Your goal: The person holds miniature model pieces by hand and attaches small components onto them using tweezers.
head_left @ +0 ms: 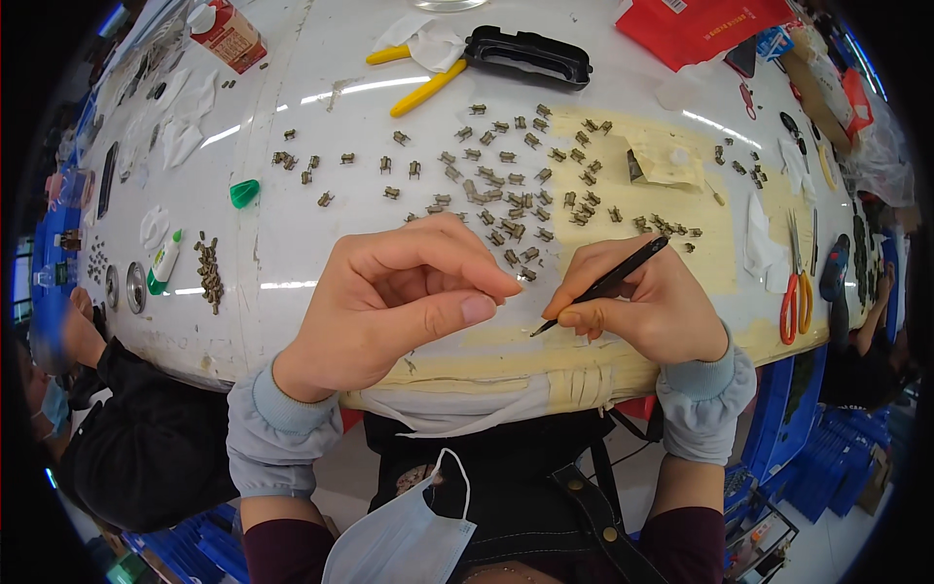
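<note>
My left hand (384, 297) is raised above the near part of the table, thumb and index finger pinched together. Whatever sits between those fingertips is too small to make out. In my right hand (647, 297) is a slim black pen-like tool (621, 270), gripped like a pen, its thin pointed tip slanting down toward the left hand. Tip and left fingertips are apart. Just beyond both hands, many small brownish metal parts with thin legs (506, 200) lie scattered over the white table (331, 234) and a yellowish taped area (700, 248).
Pliers with yellow handles (428, 90) lie beside a black plastic housing (530, 56) at the back. Orange-and-red scissors (798, 302) are at right. Leftward are a green cap (245, 193), a small glue bottle (164, 263) and a part pile (209, 274). A co-worker's hand (83, 326) shows far left.
</note>
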Demonstrator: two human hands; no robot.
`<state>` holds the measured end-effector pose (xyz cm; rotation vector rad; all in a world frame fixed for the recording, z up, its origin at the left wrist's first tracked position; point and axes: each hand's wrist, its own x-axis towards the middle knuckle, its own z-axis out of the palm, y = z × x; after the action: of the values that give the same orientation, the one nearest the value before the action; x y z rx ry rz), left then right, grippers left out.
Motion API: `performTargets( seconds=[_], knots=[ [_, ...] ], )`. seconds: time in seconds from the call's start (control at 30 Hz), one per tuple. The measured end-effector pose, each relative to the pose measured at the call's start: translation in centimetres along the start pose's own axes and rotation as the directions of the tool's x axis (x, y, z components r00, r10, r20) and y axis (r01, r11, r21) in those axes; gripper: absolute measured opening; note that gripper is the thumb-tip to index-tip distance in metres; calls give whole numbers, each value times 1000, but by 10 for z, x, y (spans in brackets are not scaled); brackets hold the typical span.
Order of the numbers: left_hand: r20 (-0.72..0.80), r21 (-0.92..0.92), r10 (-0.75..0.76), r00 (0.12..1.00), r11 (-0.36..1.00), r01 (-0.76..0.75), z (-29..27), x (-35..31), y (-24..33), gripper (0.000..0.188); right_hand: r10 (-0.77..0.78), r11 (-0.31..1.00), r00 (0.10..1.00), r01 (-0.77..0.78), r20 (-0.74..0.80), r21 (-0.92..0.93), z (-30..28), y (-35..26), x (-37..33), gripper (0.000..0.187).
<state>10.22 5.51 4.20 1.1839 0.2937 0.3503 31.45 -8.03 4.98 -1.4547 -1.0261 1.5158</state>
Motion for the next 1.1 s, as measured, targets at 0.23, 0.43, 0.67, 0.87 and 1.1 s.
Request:
performTargets(
  seconds=[0.23,0.43,0.67,0.87,1.1],
  knots=[
    [35,37,11,999,999,-12,-3,0,1,19,3,1000,1000,-3,8,-8,1,2,3,9],
    [38,41,26,999,999,-28,-5,0,0,21,-5,1000,1000,5,-1,-7,1,2,4,10],
    [-57,80,19,998,997,-14,3,1,0,19,-3,1000,1000,3,-5,-13,1,4,4,10],
    [-47,34,8,999,999,-6,1,1,-1,16,2,1000,1000,-3,-8,-10,1,4,4,11],
    [-11,-9,1,1000,1000,-1,0,0,-1,17,-16,1000,1000,16,-9,-9,0,2,3,10]
  ],
)
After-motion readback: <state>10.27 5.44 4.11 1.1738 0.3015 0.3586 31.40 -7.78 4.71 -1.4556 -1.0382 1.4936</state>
